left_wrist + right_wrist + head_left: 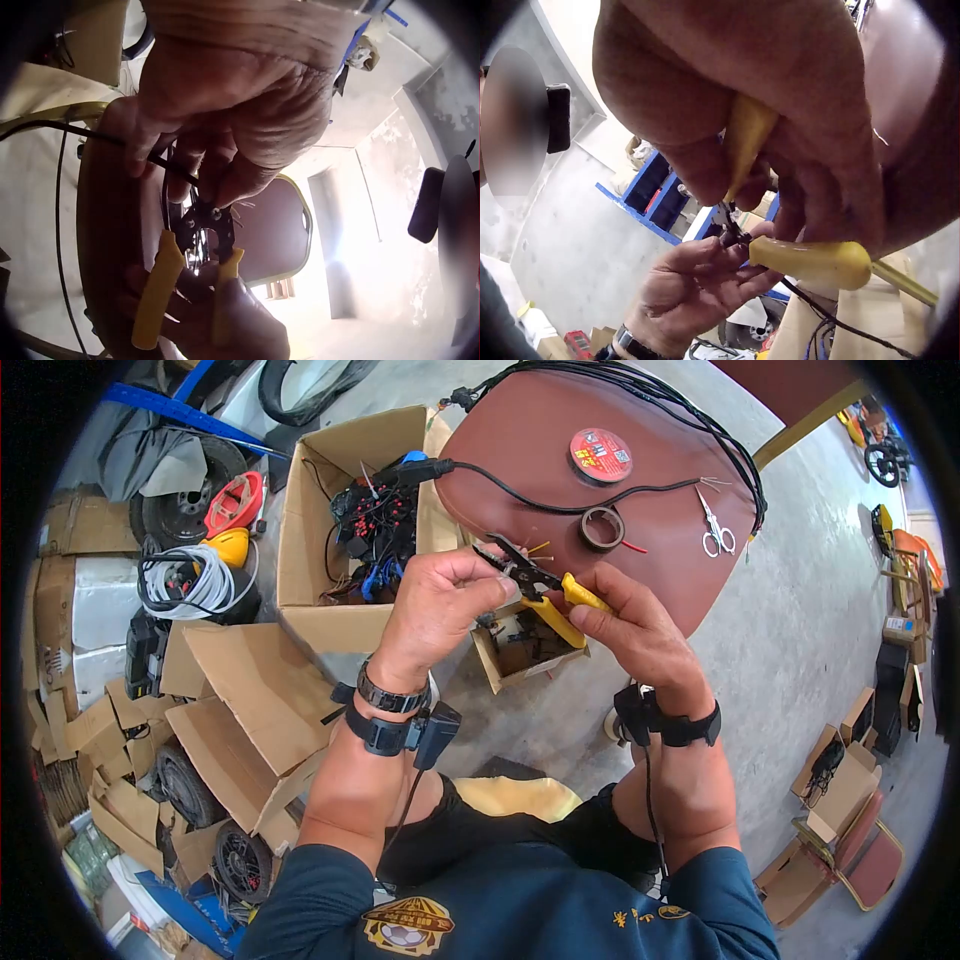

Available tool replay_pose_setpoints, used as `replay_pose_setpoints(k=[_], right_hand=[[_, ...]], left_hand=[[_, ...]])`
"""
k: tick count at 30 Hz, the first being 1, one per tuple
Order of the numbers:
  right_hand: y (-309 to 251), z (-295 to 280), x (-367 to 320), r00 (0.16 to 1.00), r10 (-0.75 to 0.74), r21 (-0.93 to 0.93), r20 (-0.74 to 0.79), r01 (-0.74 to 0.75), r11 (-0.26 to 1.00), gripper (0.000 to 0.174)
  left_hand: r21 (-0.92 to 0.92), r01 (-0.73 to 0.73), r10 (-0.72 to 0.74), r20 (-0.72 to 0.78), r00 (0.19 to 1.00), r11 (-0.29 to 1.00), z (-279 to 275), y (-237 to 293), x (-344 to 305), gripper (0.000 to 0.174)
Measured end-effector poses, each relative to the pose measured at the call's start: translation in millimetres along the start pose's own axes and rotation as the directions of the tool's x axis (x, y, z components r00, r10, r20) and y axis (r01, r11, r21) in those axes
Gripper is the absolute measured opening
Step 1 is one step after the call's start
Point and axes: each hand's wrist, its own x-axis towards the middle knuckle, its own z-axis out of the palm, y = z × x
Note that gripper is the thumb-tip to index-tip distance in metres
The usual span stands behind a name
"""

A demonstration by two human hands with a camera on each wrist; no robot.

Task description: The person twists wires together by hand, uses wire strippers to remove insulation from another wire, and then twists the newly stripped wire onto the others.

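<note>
My right hand [640, 625] grips the yellow handles of a pair of wire strippers [558, 622], whose black head points toward my left fingers. The handles are spread apart in the left wrist view. My left hand [440, 600] pinches a black cable [82, 133] between thumb and fingers, right at the strippers' head. Thin bare wire strands show beside the head in that view; fingers hide the cable's end. On the brown padded seat [500, 455] lies another black cable [545, 508] with a frayed, stripped end, near the scissors [714, 538].
A red-labelled tape roll [600, 455] and a dark tape roll [602, 530] lie on the seat. Coiled black cable [690, 420] rings its far edge. A cardboard box [300, 540] of wires stands left; a smaller open box [515, 678] sits below my hands.
</note>
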Motion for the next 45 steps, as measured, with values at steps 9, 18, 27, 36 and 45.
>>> replay_pose_setpoints(k=[9, 18, 27, 36, 45], right_hand=[[-5, 7, 2, 0.993, 0.107, 0.226, 0.051, -0.116, 0.967, 0.027], [-8, 4, 5, 0.985, 0.104, 0.146, 0.136, -0.124, 0.981, 0.025], [-7, 5, 2, 0.996, 0.028, 0.016, 0.088, -0.03, 0.999, 0.023], [-6, 6, 2, 0.999, -0.001, 0.012, 0.055, 0.0, 1.0, 0.024], [-3, 6, 2, 0.999, -0.027, -0.087, 0.017, 0.029, 0.996, 0.022]], left_hand=[[0.072, -0.027, 0.03, -0.032, 0.999, 0.997, -1, -5, 0, 0.01], [0.012, -0.007, 0.007, -0.024, 1.0, 1.0, -2, -5, -2, 0.005], [0.051, -0.029, 0.031, -0.046, 0.998, 0.998, -4, -4, -3, 0.005], [0.034, -0.039, 0.041, -0.043, 0.998, 0.999, -4, -6, -2, 0.005], [0.029, -0.054, 0.055, -0.047, 0.997, 0.998, -8, -6, -2, 0.008]])
